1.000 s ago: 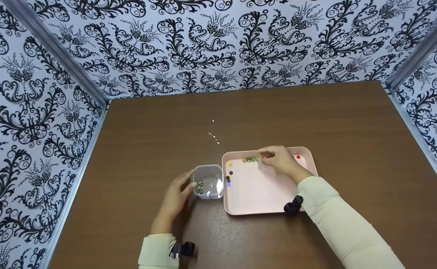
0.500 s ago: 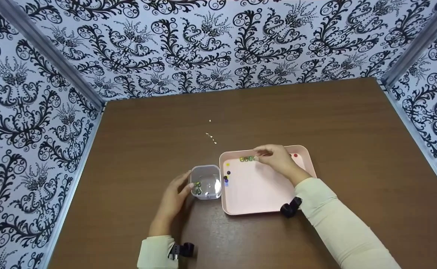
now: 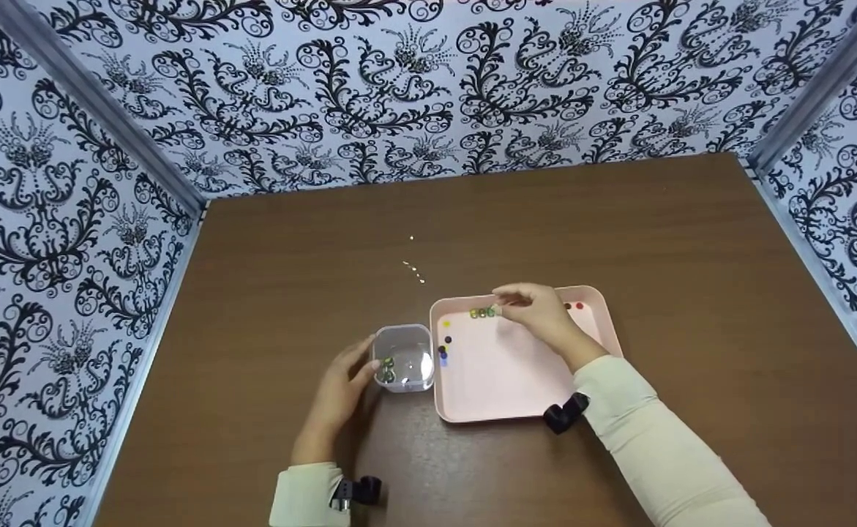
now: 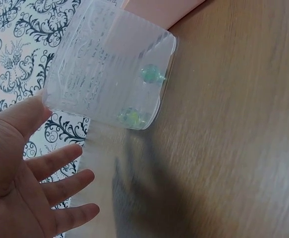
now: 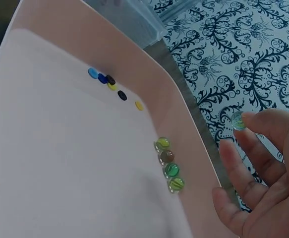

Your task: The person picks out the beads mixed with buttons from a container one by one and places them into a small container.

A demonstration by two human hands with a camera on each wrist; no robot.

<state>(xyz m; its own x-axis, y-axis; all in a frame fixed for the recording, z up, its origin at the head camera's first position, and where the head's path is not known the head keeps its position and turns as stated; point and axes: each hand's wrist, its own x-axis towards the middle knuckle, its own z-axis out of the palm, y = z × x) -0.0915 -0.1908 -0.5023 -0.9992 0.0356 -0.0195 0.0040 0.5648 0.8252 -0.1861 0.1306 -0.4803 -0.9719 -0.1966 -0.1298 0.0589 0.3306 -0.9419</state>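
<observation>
A clear green-streaked marble is pinched between the thumb and index finger of my right hand, above the far side of the pink tray. Below it, several glass marbles form a row along the tray's inner wall. My left hand touches the left side of a clear plastic box, its thumb at the near-left rim. The left wrist view shows that hand's other fingers spread apart. Green marbles lie in the box's near-left corner.
Small flat blue, black and yellow pieces lie along the tray's left wall. Red pieces sit at its far right corner. A few tiny bright specks show on the brown table, with a patterned wall behind.
My right hand shifts slightly left over the marble row, with a dark red piece coming into view beside the red one. The left hand stays at the box.
</observation>
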